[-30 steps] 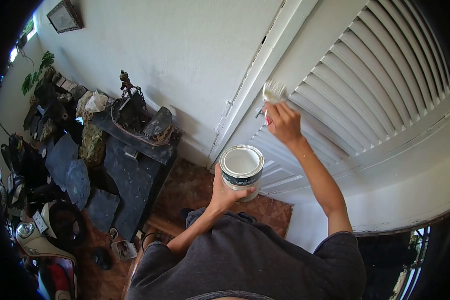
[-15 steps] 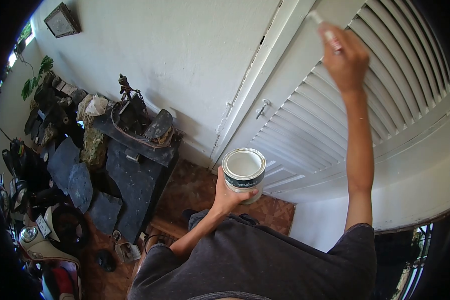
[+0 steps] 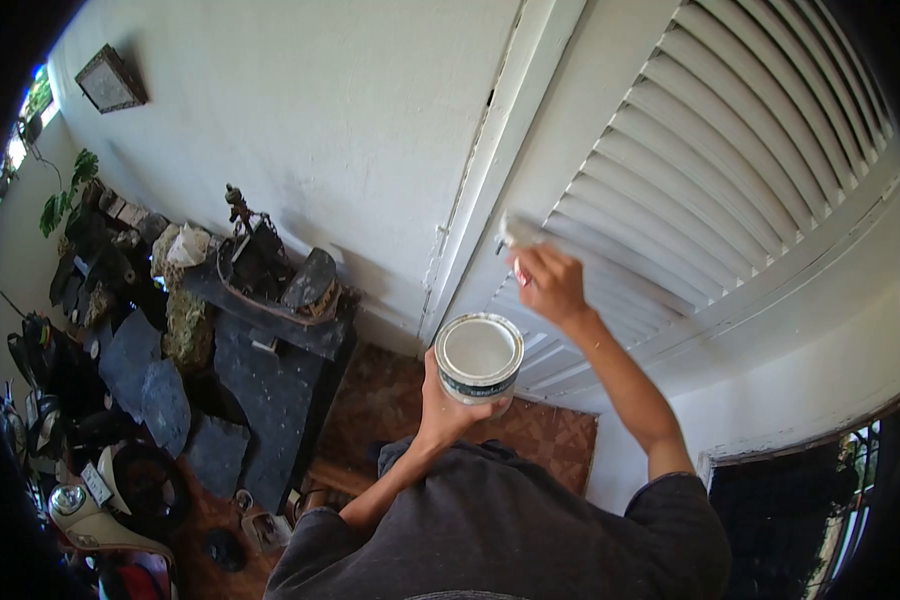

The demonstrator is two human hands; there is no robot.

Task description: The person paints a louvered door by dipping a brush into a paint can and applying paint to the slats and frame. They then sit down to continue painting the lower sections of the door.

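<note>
In my left hand (image 3: 448, 408) is a paint can (image 3: 478, 378), its lid off and white paint (image 3: 478, 348) showing inside. The fingers wrap round its lower side below a dark label. My right hand (image 3: 553, 283) is closed round the handle of a paintbrush (image 3: 515, 235), whose pale bristle end points up and left, blurred. The brush overlaps the spot of the door handle in this view, in front of the white louvered door (image 3: 650, 180). My right hand is above and to the right of the can.
Left of me stands a dark stone table (image 3: 260, 380) bearing a model ship (image 3: 270, 265), with rock slabs (image 3: 165, 400) beside it. A cream scooter (image 3: 100, 510) is at lower left. A small frame (image 3: 111, 78) hangs on the white wall. Tiled floor (image 3: 545, 430) lies below.
My right hand has come down and left with the paintbrush, from high on the door to near its handle. The head view has shifted slightly; my left hand still holds the can.
</note>
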